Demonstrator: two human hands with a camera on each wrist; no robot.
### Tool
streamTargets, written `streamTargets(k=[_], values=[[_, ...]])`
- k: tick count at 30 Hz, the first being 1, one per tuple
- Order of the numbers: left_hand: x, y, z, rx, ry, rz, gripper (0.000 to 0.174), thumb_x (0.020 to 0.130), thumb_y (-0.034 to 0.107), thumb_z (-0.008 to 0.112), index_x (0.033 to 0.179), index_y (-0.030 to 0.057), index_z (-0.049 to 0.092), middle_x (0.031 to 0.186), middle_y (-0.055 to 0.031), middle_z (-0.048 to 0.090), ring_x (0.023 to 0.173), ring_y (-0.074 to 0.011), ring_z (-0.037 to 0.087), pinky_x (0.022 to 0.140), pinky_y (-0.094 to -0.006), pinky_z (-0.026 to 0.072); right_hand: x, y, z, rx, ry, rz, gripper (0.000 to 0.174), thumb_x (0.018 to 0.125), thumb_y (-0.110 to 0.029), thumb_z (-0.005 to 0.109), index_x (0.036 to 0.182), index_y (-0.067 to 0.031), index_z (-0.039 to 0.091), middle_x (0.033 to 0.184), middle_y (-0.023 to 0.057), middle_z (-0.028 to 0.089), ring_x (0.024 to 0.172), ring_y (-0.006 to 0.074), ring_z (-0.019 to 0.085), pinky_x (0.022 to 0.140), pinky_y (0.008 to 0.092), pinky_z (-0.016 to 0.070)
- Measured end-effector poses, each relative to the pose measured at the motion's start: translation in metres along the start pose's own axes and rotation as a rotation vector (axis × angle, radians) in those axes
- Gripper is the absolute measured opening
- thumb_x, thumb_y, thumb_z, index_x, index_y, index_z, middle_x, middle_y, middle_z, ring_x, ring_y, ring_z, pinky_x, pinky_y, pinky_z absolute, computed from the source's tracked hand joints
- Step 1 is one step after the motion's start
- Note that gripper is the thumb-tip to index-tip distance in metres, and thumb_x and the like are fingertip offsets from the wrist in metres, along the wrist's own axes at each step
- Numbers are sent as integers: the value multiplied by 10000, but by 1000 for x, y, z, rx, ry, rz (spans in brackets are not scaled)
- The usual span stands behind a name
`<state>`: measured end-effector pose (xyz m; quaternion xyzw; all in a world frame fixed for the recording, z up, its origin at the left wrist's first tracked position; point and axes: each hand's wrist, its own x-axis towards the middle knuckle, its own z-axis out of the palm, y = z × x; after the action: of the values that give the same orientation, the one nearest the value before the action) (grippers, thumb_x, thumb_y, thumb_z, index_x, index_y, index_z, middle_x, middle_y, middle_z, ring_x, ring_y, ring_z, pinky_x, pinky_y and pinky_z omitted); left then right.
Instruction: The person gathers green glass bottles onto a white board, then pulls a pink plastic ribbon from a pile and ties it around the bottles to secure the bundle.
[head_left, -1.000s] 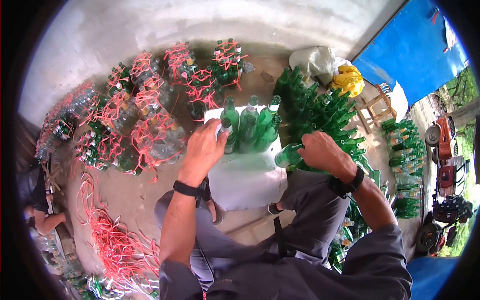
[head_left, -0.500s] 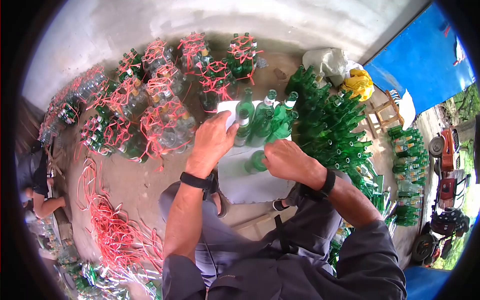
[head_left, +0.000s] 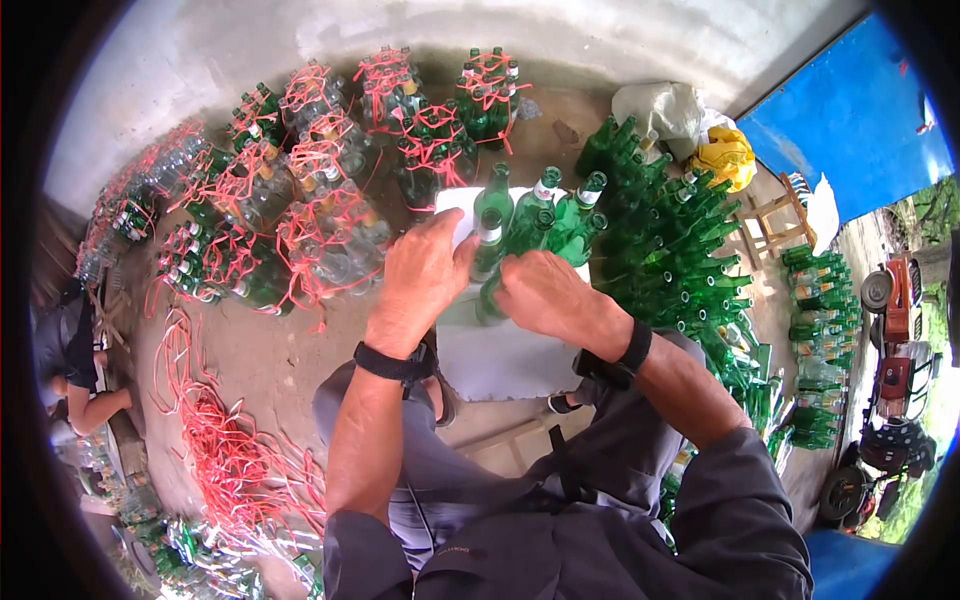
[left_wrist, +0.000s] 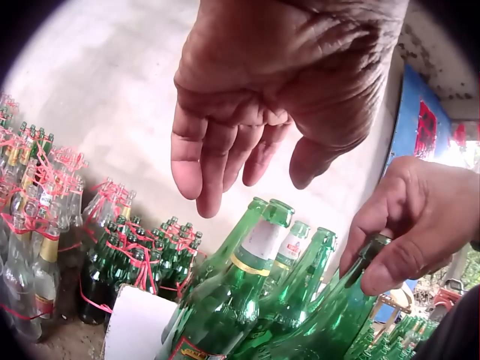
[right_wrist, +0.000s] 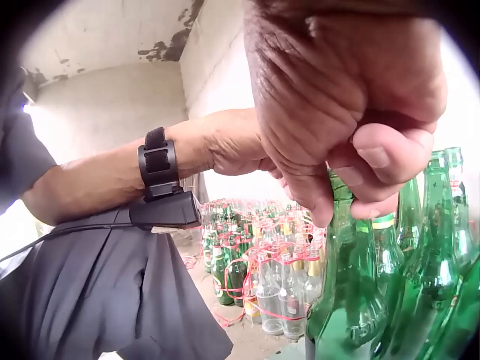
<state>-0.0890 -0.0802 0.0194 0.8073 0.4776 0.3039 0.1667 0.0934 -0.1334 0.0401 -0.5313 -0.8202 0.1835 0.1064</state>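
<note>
Between tied bundles (head_left: pixel 335 240) and massed bottles (head_left: pixel 672 245), the right hand (head_left: pixel 560 295) clasps a green bottle (right_wrist: pixel 346 300) by its neck, beside grouped bottles (head_left: pixel 575 222); the relaxed left hand (head_left: pixel 424 272) holds nothing.

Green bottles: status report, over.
Right hand gripping one green bottle by its neck. Left hand near the grouped bottles, holding nothing. Group close beside held bottle, possible bump.

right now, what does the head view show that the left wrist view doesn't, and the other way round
Head view only: the loose pile of pink strips and a second person at the left. Left wrist view only: the palm side of the left hand and a red-and-gold label on a front bottle. Both: the right hand gripping a held bottle, other green bottles, tied bundles and the blue panel.
</note>
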Motion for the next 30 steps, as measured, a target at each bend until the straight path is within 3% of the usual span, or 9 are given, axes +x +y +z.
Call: streamTargets(k=[13, 19, 22, 25, 27, 30], values=[[3, 0, 0, 22, -50, -36, 307, 876, 182, 664, 1136, 28, 614, 936, -200, 686, 816, -385, 660, 693, -462, 519, 12, 3, 5, 32, 57, 87, 284, 821, -185, 664, 774, 88, 602, 694, 285, 617, 716, 451, 644, 665, 500, 527], [6, 9, -3, 33, -96, -18, 324, 875, 153, 652, 1171, 27, 607, 1000, -217, 684, 835, -391, 661, 719, -461, 528, 13, 7, 15, 52, 116, 85, 296, 821, -211, 679, 773, 71, 600, 688, 270, 622, 713, 445, 645, 660, 498, 532], [6, 8, 1, 5, -32, 62, 321, 886, 138, 635, 1184, 22, 598, 1038, -226, 675, 845, -403, 658, 730, -472, 526, 14, 8, 20, 44, 138, 109, 310, 817, -228, 689, 782, 66, 596, 680, 262, 622, 707, 439, 646, 654, 497, 534], [8, 13, 3, -95, -64, 31, 295, 887, 104, 623, 1160, 16, 557, 1063, -213, 652, 907, -422, 638, 743, -491, 527, 13, 11, 24, 45, 159, 107, 318, 815, -236, 695, 796, 65, 594, 679, 260, 620, 695, 435, 645, 647, 494, 536], [8, 12, 10, -50, 57, 133, 319, 914, 155, 619, 1193, 15, 557, 1183, -214, 629, 1002, -417, 626, 822, -468, 530, 11, 8, 20, 42, 141, 125, 305, 823, -231, 687, 809, 61, 598, 692, 253, 633, 701, 420, 658, 650, 478, 545], [7, 9, 20, -22, -2, 147, 372, 947, 233, 595, 1235, 3, 547, 1278, -223, 590, 1084, -410, 605, 890, -449, 519, 9, 13, 24, 76, 143, 108, 304, 827, -232, 682, 831, 61, 605, 715, 246, 649, 712, 404, 671, 659, 464, 555]])
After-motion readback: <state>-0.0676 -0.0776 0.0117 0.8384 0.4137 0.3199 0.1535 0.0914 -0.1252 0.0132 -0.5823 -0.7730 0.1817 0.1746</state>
